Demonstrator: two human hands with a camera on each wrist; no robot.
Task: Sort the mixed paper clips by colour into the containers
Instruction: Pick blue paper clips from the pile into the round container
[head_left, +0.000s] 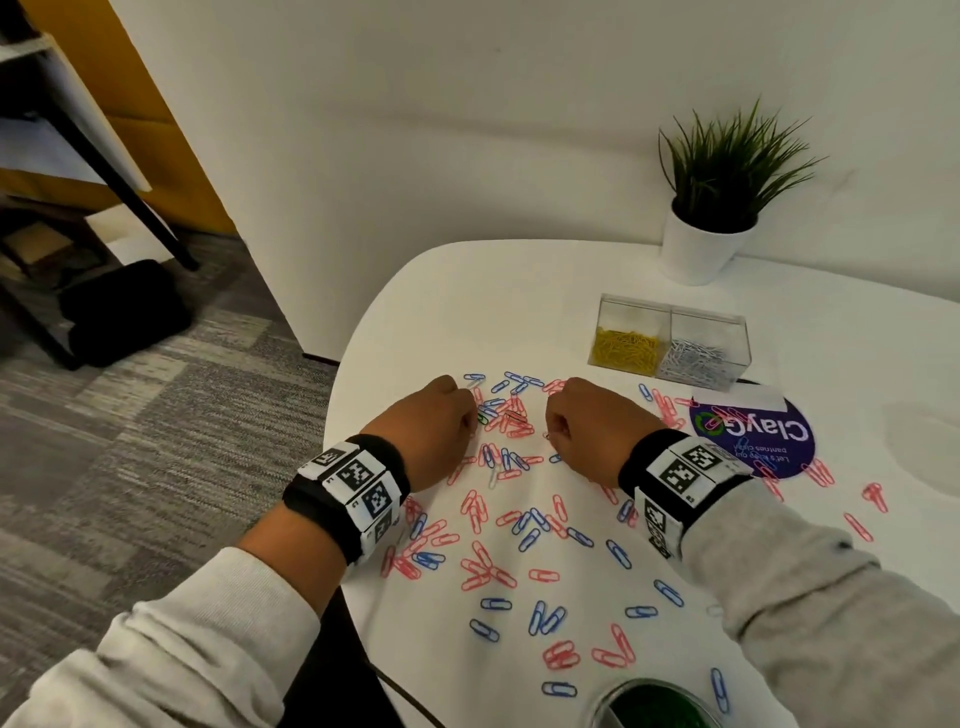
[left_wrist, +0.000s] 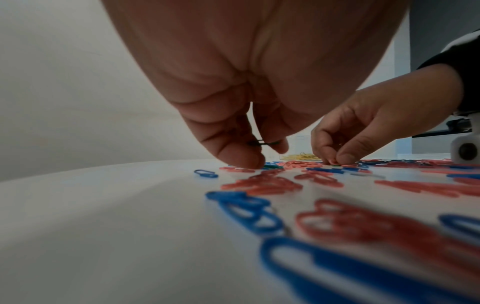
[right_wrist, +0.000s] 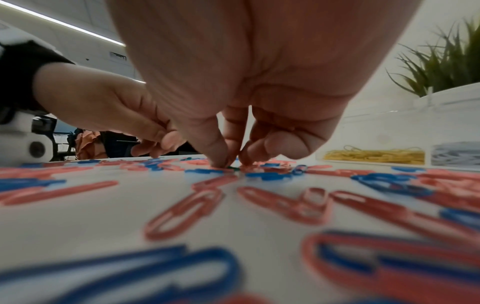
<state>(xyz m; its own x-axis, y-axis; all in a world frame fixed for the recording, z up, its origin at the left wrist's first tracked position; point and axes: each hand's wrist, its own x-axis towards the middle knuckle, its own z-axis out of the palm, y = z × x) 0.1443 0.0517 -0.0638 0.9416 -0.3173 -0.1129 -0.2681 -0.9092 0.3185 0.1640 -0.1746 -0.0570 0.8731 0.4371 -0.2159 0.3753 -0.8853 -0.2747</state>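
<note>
- Head view: red and blue paper clips (head_left: 483, 566) lie scattered flat across the white surface (head_left: 447, 291), densest between the two hands and thinning toward the near edge.
- A clear two-compartment container (head_left: 670, 343) stands toward the far edge, well apart from the scatter; one compartment holds yellow clips, the other white ones. A round container with green contents (head_left: 657, 704) sits at the near edge.
- Left hand (head_left: 441, 423): the left wrist view shows its fingers (left_wrist: 233, 152) curled, with a thin dark green clip (left_wrist: 262, 143) held inside the curl while the thumb tip presses down at another green clip on the surface.
- Right hand (head_left: 582, 421): the right wrist view shows thumb and forefinger (right_wrist: 215, 152) closed in a pinch on a small green clip (right_wrist: 232, 168) at the surface.
- Handling judgement: each clip is very light, thin, stiff wire with a smooth coating; it lies flat and gives little edge to catch.
- Take hold at one rounded end: press it so the other end tips up, or slide a fingertip under the loop.
- Risk: clips overlap and probably hook together, so lifting one may drag a neighbour of the wrong colour.
</note>
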